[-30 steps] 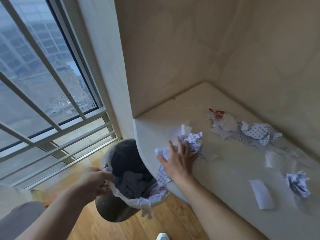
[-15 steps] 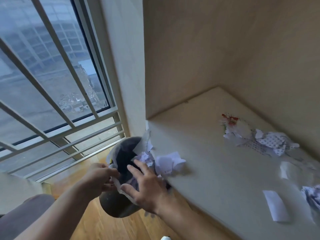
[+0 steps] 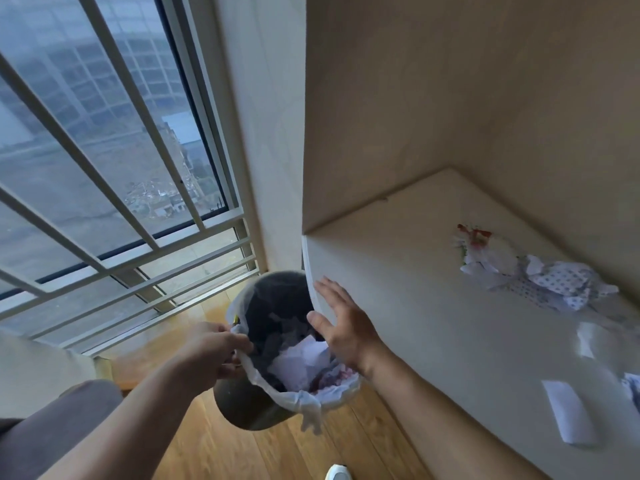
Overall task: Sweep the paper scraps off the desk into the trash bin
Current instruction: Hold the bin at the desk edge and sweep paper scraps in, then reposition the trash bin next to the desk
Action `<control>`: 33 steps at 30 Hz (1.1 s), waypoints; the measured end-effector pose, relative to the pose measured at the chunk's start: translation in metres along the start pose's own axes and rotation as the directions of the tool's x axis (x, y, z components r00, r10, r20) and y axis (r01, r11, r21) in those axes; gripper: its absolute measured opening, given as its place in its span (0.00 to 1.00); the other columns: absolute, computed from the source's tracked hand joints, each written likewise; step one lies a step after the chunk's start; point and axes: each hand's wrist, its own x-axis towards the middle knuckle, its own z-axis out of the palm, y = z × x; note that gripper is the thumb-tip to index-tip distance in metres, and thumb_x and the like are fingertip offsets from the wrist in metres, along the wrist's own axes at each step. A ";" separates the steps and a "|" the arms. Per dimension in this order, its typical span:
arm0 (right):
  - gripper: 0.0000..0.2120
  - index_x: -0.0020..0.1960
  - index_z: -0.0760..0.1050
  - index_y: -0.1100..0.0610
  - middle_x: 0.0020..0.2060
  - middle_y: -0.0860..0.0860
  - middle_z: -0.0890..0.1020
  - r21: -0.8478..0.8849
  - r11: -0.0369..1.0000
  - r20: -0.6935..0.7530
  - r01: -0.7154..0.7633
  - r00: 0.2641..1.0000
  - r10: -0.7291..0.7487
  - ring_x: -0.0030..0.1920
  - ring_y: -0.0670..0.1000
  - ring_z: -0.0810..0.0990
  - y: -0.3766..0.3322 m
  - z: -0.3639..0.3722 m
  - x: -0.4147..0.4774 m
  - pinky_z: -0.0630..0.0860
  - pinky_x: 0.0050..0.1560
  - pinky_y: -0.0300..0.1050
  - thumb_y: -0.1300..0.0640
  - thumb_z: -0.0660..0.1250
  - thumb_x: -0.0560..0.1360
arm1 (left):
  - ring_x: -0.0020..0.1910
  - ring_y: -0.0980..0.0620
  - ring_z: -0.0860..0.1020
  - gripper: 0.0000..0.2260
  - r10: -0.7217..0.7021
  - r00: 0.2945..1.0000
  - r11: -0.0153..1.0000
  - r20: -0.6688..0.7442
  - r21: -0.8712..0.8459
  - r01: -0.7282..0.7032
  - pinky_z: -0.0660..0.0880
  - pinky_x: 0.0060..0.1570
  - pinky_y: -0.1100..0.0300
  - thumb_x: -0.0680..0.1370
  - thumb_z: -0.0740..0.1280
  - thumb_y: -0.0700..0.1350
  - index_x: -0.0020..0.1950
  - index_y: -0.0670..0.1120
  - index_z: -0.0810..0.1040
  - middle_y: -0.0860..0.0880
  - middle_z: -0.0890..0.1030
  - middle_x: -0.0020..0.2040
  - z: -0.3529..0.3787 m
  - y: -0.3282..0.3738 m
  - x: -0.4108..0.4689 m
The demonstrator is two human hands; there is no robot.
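Window (image 3: 104,150): fills the left of the view, barred, beside the table's left end.
Table (image 3: 433,323): pale top set in a wooden alcove; its left edge curves just above the bin.
Bin (image 3: 249,407): dark, round, tilted toward the table edge, lined with a thin white bag (image 3: 308,407) folded over the rim; white and grey scraps already lie inside.
Left hand (image 3: 214,348): fingers closed on the bin's near rim and the bag, holding the bin up against the table edge.
Right hand (image 3: 346,323): flat, fingers spread, empty, at the table's edge over the bin mouth.
Scraps (image 3: 554,282): a crumpled dotted heap with a red-marked piece sits far right near the back wall, well apart from the bin; flat slips (image 3: 568,410) lie nearer the front right.
Handling: the paper looks light and soft, likely to skid or flutter; a flat palm behind the heap should push it best, while the slips may need pinching by an edge.
Progress: judged partway, most scraps not yet cleared.
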 end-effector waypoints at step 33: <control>0.04 0.48 0.80 0.57 0.44 0.58 0.86 0.406 0.888 -0.100 -0.214 0.956 0.277 0.42 0.57 0.86 -0.168 -0.018 -0.059 0.84 0.40 0.52 0.60 0.67 0.76 | 0.37 0.43 0.77 0.05 0.285 0.958 0.943 0.012 -0.185 -0.278 0.79 0.26 0.55 0.71 0.68 0.29 0.45 0.34 0.78 0.39 0.73 0.40 -0.199 0.039 -0.147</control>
